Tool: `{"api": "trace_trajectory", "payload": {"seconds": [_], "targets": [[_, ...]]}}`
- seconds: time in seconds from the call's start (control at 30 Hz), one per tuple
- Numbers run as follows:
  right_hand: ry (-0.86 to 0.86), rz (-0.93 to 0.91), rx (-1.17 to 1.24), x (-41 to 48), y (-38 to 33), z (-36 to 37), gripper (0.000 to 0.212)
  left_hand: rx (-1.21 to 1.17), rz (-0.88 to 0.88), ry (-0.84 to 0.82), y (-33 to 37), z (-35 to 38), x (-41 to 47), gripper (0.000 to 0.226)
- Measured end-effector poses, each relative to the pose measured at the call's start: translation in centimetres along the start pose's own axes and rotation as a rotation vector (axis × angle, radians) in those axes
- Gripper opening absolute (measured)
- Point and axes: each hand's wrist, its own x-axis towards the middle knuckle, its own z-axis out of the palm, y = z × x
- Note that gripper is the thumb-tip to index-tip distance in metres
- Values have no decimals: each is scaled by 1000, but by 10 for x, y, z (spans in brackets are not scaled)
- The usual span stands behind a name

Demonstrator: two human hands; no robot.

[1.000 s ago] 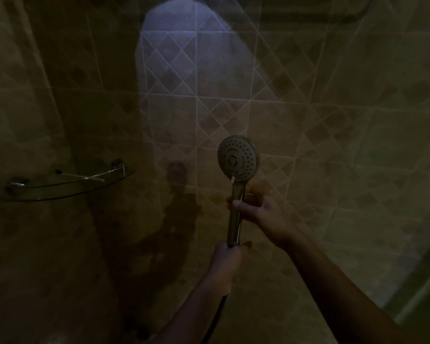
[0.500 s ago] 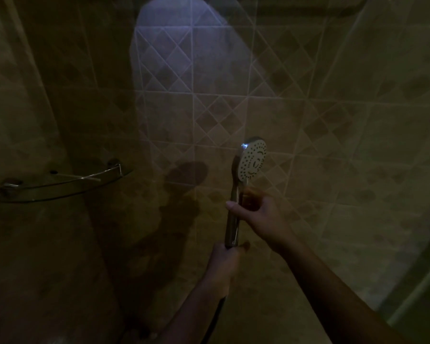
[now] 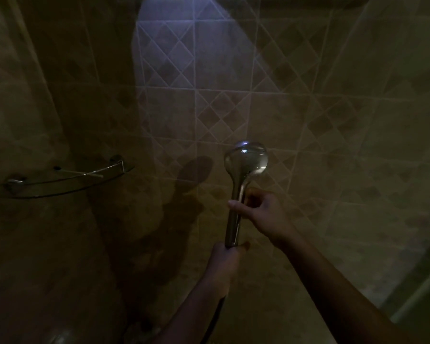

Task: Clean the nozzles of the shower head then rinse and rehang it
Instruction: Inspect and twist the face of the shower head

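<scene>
A chrome hand-held shower head (image 3: 246,161) stands upright in front of the tiled wall, its smooth rounded back turned towards me and its nozzle face hidden. My left hand (image 3: 224,264) grips the bottom of the handle, where a dark hose (image 3: 215,316) drops away below. My right hand (image 3: 261,212) holds the handle higher up, thumb across its front. The room is very dim.
A curved glass corner shelf (image 3: 67,183) with metal brackets is fixed to the wall at the left. A pale patch of light falls on the tiles (image 3: 184,40) above. A glass panel edge (image 3: 420,291) runs down at the lower right.
The shower head has been rotated on its handle: its nozzle face pointed at me, then sideways, and now faces away. Both hands stay on the handle.
</scene>
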Motion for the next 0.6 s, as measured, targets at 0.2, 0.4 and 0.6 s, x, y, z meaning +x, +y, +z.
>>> {"api": "trace_trajectory", "payload": {"seconds": [0.2,0.4,0.6], "targets": [[-137,71,144,0,3,-4,13,0,13,-8,-3,1,-1,33],[-15,1,-10,2,-2,1,19,-6,42,-15,3,-1,-3,17],[-124,65,148,-5,-5,-1,17,12,25,-24,1,4,-1,37]]}}
